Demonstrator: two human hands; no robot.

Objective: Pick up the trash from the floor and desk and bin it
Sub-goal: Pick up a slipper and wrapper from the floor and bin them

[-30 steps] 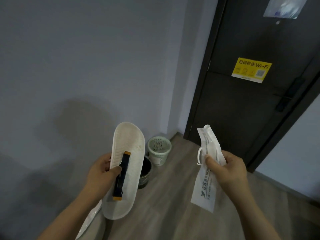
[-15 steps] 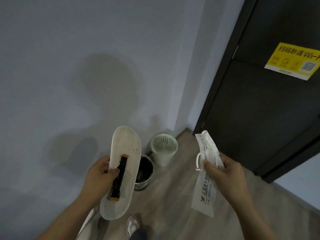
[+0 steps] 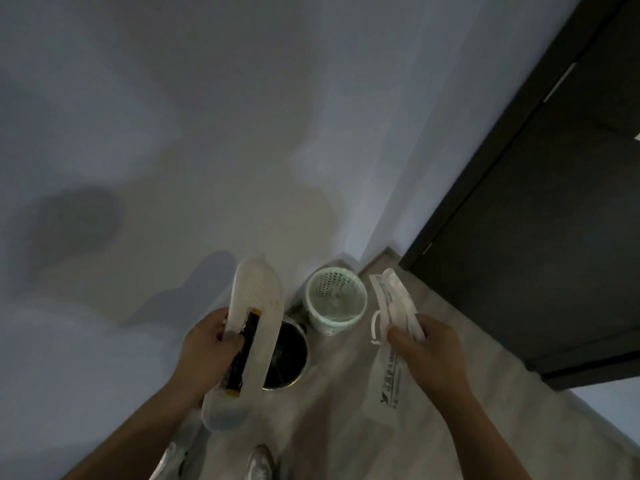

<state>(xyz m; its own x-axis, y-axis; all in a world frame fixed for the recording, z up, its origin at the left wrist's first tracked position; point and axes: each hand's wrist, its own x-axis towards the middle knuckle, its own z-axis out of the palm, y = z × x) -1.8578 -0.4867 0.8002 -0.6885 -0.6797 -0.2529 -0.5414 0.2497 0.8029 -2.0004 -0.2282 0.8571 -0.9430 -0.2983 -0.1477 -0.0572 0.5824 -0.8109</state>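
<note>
Holding a white slipper (image 3: 257, 293) and black packet (image 3: 241, 366), left hand (image 3: 204, 355) fingers clamped round both; right hand (image 3: 427, 355) fingers pinching white paper bags (image 3: 394, 301), dark bin (image 3: 289, 358) and white bin (image 3: 334, 322) below.

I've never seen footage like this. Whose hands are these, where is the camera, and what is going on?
There is no machine here. A person wears a camera on the head, and it looks down at their own two hands. The left hand grips a white slipper together with a black packet with orange ends. The right hand holds white printed bags. On the wooden floor, near the wall, stand a white perforated wastebasket and a dark round bin. A dark door is at the right.
</note>
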